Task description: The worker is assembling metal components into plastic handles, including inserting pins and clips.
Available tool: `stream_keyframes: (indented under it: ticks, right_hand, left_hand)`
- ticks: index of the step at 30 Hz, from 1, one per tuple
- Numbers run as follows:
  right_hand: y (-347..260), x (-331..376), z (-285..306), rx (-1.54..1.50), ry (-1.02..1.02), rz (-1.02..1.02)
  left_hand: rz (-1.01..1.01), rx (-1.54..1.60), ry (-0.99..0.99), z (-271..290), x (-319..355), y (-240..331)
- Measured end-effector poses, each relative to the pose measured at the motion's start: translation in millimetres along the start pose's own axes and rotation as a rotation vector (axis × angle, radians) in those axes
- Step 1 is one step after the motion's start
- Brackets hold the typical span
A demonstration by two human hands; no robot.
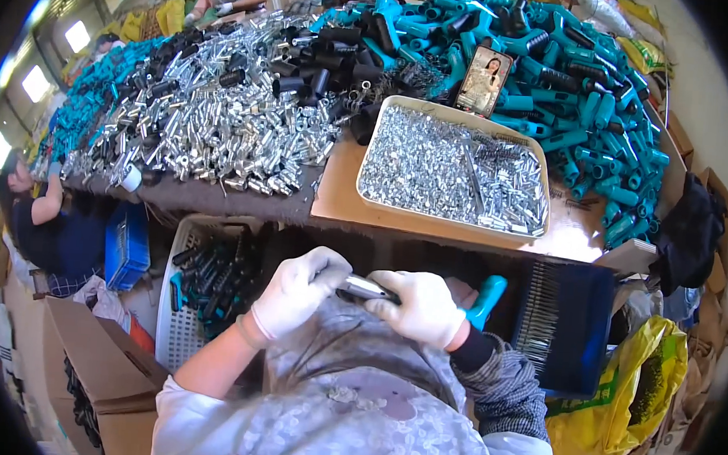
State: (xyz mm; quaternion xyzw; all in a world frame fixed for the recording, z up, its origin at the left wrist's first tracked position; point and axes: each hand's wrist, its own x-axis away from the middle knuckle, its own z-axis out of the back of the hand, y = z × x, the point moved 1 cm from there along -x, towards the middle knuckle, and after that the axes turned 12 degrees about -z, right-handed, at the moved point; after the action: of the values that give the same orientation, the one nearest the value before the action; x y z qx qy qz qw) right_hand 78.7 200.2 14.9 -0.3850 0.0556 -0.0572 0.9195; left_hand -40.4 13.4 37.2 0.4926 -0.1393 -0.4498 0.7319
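Both my hands wear white gloves and meet over my lap, in front of the table. My left hand [300, 286] is closed with thumb and fingers on the left end of a shiny metal tube [365, 288] with a dark edge. My right hand [418, 304] wraps round the tube's other end. Past my right hand, by the wrist, sticks out a teal plastic handle [486, 300]; the hand hides whether it joins the tube. Beyond my hands, a cream tray [448, 219] of small metal parts stands on cardboard at the table's near edge.
Metal cylinders [253, 133] are heaped left of the tray, teal plastic handles [572, 98] behind and right. A phone [483, 80] leans there. Below are a white crate [177, 320], a dark blue bin [579, 324], a yellow sack [620, 402] and a cardboard box [98, 353]. Other people work farther off.
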Motion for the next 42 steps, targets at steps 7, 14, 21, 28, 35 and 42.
stream_keyframes:
  ticks: [7,14,21,28,35,42]
  right_hand:
    - [30.4,-1.9,7.0,-0.651,-0.802,-0.065]
    - [42.0,0.4,-7.1,-0.653,-0.899,-0.139]
    - [20.1,12.7,-2.6,-0.199,-0.295,0.1]
    - [1.6,21.0,-26.0,0.338,0.162,0.087]
    - [3.3,13.7,-27.6,0.241,0.135,0.059]
    - [13.3,9.7,-13.5,-0.508,-0.6,0.149]
  left_hand:
    - [-0.764,-0.5,-0.406,12.9,11.7,33.8]
    - [-0.902,-0.467,-0.408,8.9,20.4,25.9]
    - [-0.481,-0.337,-0.241,6.7,26.3,9.6]
    - [0.096,-0.061,-0.059,-0.6,27.4,-1.3]
    - [0.159,-0.002,-0.042,2.6,20.2,-7.6]
    - [-0.628,-0.191,-0.32,15.6,21.6,18.1]
